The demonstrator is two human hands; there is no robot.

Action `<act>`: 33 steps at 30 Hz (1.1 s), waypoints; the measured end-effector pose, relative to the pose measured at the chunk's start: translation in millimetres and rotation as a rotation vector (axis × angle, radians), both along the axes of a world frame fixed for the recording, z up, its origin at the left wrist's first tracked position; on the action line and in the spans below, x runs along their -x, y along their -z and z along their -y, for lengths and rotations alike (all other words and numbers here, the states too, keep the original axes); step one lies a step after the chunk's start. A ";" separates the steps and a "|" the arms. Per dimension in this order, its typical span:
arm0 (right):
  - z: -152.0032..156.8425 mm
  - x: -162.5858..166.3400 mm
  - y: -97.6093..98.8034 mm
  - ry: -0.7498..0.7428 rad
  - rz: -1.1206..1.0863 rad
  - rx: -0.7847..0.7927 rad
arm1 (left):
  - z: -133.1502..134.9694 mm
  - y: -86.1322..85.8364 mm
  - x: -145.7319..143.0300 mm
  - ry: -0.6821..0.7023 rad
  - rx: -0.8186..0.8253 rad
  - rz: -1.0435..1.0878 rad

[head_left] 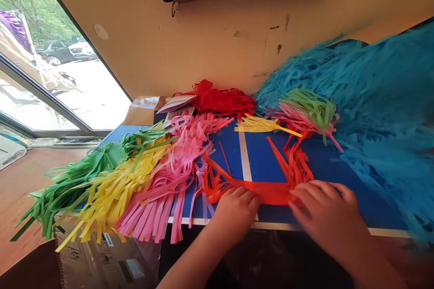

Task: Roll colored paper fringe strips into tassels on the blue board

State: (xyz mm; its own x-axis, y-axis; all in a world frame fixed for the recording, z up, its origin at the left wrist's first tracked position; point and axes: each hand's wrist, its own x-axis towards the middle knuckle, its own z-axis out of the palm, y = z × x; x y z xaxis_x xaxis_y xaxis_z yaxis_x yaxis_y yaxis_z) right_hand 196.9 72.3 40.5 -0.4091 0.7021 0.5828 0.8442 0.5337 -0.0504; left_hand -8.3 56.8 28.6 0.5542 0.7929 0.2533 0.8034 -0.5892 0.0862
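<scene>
A red fringed tassel sheet (272,193) lies stretched along the front of the blue table, its uncut band nearest me and its cut strips spreading behind at both ends. My left hand (237,210) grips the left part of the band with curled fingers. At the right end, my right hand (323,205) pinches the band's edge between thumb and fingers, slightly blurred. Just beyond the band lies a yellow tassel (261,124). Beside it are a finished-looking green tassel (313,106) and a pink tassel (293,117), overlapping each other.
Pink fringe (179,162), yellow fringe (122,189) and green fringe (98,162) drape over the left side of the blue table (339,174). Red fringe (224,99) is heaped by the wall; a large blue fringe pile (383,99) fills the right. Below stands a cardboard box (98,257).
</scene>
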 end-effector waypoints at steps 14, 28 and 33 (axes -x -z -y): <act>-19.6 8.8 10.2 -0.318 -0.014 0.371 | -1.7 -14.9 -0.4 -0.123 0.188 0.116; -25.7 5.3 27.0 0.009 -0.047 0.301 | -8.8 -16.9 -3.8 -0.315 0.230 0.061; -29.8 12.7 27.9 0.152 -0.001 0.281 | -16.3 -10.2 -8.5 -0.462 0.178 -0.049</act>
State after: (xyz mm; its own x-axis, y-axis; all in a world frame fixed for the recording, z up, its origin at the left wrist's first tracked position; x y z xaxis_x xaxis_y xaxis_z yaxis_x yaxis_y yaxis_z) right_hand 184.2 102.1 12.6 -0.2870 0.8889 0.3571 0.9131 0.3666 -0.1787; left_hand 0.2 73.1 38.8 0.1424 0.9870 0.0740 0.9827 -0.1500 0.1091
